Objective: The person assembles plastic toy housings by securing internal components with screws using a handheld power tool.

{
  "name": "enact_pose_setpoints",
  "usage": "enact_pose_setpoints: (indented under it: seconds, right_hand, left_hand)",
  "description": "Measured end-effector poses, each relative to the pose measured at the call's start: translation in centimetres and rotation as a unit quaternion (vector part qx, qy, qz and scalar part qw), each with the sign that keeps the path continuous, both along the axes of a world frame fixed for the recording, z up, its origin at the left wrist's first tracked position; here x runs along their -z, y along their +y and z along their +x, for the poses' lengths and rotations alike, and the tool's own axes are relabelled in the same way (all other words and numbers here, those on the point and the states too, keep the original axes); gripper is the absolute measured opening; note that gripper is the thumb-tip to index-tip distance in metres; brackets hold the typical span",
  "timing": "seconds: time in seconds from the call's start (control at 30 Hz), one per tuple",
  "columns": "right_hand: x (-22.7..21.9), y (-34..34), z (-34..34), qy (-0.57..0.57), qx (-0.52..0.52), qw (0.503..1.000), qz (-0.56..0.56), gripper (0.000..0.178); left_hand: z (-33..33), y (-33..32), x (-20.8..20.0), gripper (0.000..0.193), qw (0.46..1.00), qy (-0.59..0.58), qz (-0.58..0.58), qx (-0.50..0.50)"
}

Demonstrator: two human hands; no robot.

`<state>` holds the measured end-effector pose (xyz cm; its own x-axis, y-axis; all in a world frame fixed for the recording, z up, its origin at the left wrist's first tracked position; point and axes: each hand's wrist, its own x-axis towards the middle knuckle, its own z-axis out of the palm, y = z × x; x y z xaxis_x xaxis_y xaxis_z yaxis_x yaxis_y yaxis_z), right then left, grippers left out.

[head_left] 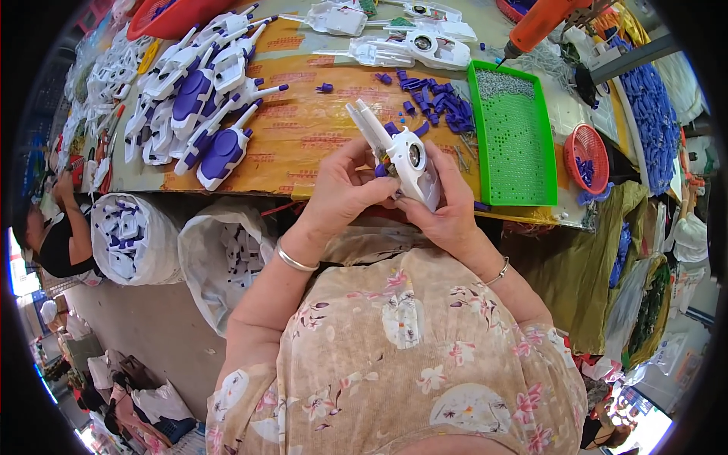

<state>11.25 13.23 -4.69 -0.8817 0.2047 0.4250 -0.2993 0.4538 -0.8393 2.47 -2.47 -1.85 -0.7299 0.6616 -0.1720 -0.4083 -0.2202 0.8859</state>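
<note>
Both hands hold a white plastic toy gun shell point(406, 155) over the table's front edge, its barrel pointing up and left. My left hand point(345, 189) pinches a small purple part point(381, 171) against the shell's left side. My right hand point(447, 208) cups the shell from below and from the right. A round opening shows in the middle of the shell.
Loose purple parts point(436, 98) lie beside a green screw tray point(512, 136). Finished white and purple toy guns point(201, 106) are piled at the left, open shells point(413, 45) at the back. An orange power screwdriver point(538, 23) hangs at the upper right. Two white bags of parts point(133, 235) stand below; another person point(57, 235) sits at the left.
</note>
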Motion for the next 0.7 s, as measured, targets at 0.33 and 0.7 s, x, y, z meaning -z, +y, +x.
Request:
enact_pose_setpoints:
  seconds: [0.33,0.7]
  right_hand:
    - [-0.4,0.1,0.3,-0.028,-0.068,0.996,-0.059,0.066]
    - [-1.1,-0.5,0.4,-0.03,-0.062,0.984,-0.161,0.061]
  left_hand:
    - [-1.1,-0.9,1.6,0.056,0.991,-0.051,0.052,0.113]
    - [-0.8,-0.6,2.0,0.053,0.991,-0.092,0.071,0.06]
